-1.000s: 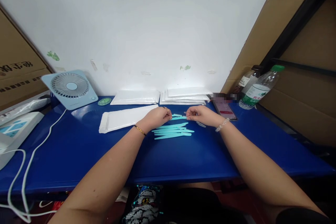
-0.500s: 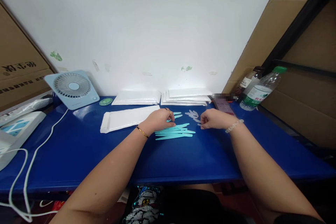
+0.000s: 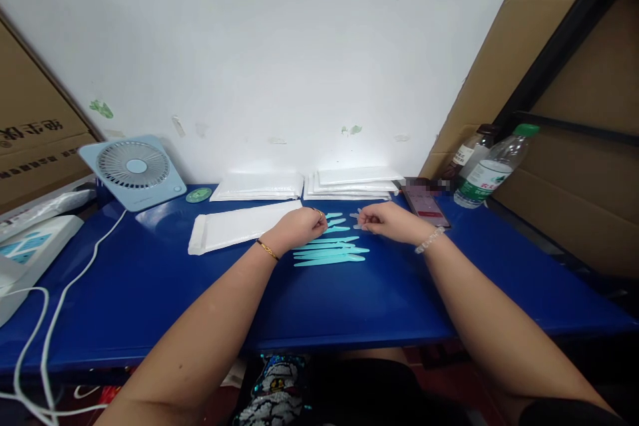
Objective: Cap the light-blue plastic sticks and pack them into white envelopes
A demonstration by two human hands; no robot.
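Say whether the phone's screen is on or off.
On: the phone shows a pinkish display, with a brighter red patch near its lower edge.

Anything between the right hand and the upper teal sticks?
Yes, minor: small clear pieces lie by the fingertips of the right hand, on the side toward the upper teal sticks. Nothing else visible in that gap. The left hand hides the sticks' far ends, so I can't tell there.

Blue table [image 3: 349, 306] with turquoise sticks [image 3: 327, 254]
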